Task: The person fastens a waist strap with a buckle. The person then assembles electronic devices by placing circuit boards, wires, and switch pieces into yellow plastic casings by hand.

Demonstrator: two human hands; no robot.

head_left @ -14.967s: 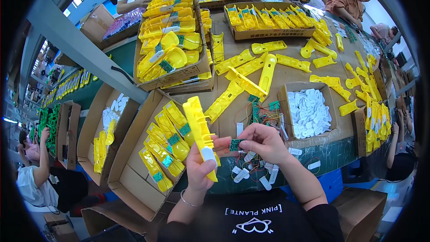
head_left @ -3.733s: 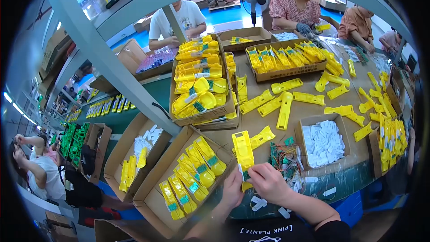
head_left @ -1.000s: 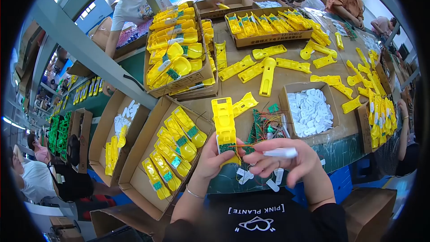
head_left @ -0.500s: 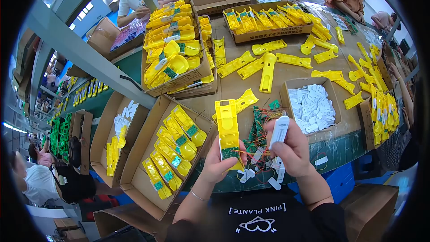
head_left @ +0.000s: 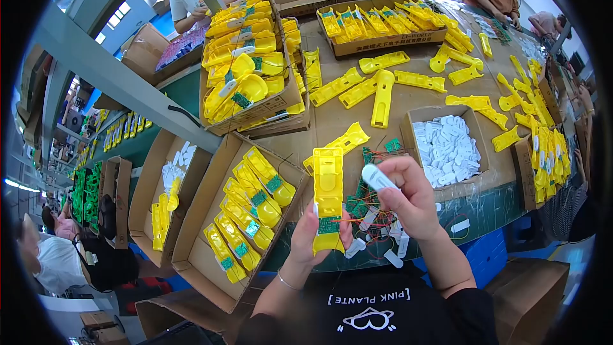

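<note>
My left hand point(head_left: 304, 235) is closed around the lower end of a long yellow plastic housing point(head_left: 328, 182), held upright with its hollow side facing me. A green circuit board point(head_left: 329, 225) sits in the housing near my fingers, with thin wires running to the right. Between the thumb and fingers of my right hand point(head_left: 414, 203) is a slim white plastic cover point(head_left: 377, 177), tilted and apart from the housing. Behind the hands lie a pile of wired green boards point(head_left: 355, 207), loose white covers point(head_left: 394, 258) and another yellow housing point(head_left: 350, 138).
An open carton of white covers point(head_left: 447, 150) stands right of centre. Left is a carton point(head_left: 185, 243) with yellow housings carrying boards; a fuller carton point(head_left: 255, 115) stands behind it. Loose yellow housings point(head_left: 383, 99) cover the far table. A metal post point(head_left: 137, 92) slants at left. Co-workers sit across.
My right hand has turned the white cover from nearly upright to slanted and brought its tip left, nearer the housing. The yellow housing has shifted slightly right and lower.
</note>
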